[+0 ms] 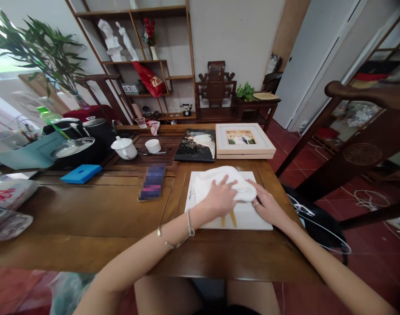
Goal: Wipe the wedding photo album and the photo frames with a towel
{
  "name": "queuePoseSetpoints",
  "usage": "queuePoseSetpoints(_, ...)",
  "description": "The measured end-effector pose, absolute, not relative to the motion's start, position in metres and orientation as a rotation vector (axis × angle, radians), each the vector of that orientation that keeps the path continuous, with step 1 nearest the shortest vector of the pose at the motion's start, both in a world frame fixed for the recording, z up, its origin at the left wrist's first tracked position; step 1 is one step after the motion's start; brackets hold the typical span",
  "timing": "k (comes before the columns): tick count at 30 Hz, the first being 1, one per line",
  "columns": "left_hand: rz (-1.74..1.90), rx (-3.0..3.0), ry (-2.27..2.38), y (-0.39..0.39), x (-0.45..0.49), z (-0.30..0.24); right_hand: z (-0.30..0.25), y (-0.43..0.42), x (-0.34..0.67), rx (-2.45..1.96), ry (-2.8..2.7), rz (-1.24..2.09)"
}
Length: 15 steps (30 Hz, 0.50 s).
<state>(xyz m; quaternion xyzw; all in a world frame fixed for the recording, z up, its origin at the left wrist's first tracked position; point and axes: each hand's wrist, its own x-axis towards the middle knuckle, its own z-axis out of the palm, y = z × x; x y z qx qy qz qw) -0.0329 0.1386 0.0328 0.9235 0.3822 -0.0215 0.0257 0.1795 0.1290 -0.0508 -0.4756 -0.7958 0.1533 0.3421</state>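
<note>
A folded white cloth point(219, 177) lies on a flat white board point(252, 218) near the table's front edge. Two gold strips show on the board, and small dark print runs down its left side. My left hand point(221, 197) rests flat on the cloth with its fingers spread. At the board's right edge, my right hand point(267, 204) has its fingers stretched out, the tips touching the cloth's right end. The cloth and my left hand hide much of the board's surface.
Behind the board are a dark photo album point(200, 144) and a framed picture point(241, 138) on a pale box. To the left are a blurred-out phone point(152, 181), a blue block point(81, 173), a lidded white teapot point(124, 148) and a white cup point(152, 145). A wooden chair point(360, 148) stands right.
</note>
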Motion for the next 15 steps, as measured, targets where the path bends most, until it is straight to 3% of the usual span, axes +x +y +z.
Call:
queuePoseSetpoints(7,0.079,2.744,1.213,0.198,-0.018,0.036,-0.051,0.129,0.175,-1.273,-2.072,0.315)
queuePoseSetpoints(15,0.139,2.773,1.280,0.199,0.017,0.032,-0.051,0.129,0.177,-1.292,-2.082,0.311)
